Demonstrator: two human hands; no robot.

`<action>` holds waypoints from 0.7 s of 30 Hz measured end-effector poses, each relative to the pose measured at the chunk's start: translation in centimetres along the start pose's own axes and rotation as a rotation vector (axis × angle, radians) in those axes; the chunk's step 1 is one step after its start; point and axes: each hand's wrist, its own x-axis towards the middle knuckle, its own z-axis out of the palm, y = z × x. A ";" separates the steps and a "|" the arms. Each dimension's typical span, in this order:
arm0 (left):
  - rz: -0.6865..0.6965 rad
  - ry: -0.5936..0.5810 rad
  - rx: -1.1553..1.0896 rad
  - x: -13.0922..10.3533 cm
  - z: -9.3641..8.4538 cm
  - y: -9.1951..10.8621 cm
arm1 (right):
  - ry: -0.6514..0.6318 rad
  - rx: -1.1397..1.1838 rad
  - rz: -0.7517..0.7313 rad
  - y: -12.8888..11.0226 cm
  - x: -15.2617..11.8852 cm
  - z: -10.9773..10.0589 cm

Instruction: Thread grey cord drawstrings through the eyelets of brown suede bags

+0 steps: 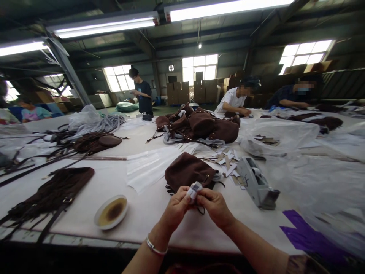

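My left hand (179,203) and my right hand (214,205) meet in front of me, both closed with fingertips pinching a small white wrapping (194,190), partly clear and shiny. What lies inside the wrapping I cannot make out. Just behind it a dark brown bag (188,169) rests on the table, with fringe at its left side and a metal eyelet at the right. A thin dark cord loop (201,210) hangs below my fingers; its other end is hidden.
A grey tape dispenser (255,182) and scattered card strips (230,163) are at the right, near purple material (310,234). A bowl of yellow-brown matter (98,219) and a fringed bag (57,190) are at left. Brown bags (202,125) pile up behind; people work beyond.
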 end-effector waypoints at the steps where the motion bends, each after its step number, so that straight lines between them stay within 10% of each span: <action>1: 0.004 -0.011 0.007 0.0 -0.1 -0.1 | 0.015 -0.006 0.001 0.0 0.0 0.2; 12: 0.140 -0.174 0.491 -0.9 -0.4 2.0 | 0.038 -0.168 0.249 4.5 -1.8 -1.2; 21: -0.005 0.283 -0.248 1.8 -3.6 3.1 | 0.107 -0.732 -0.361 4.3 2.0 -7.6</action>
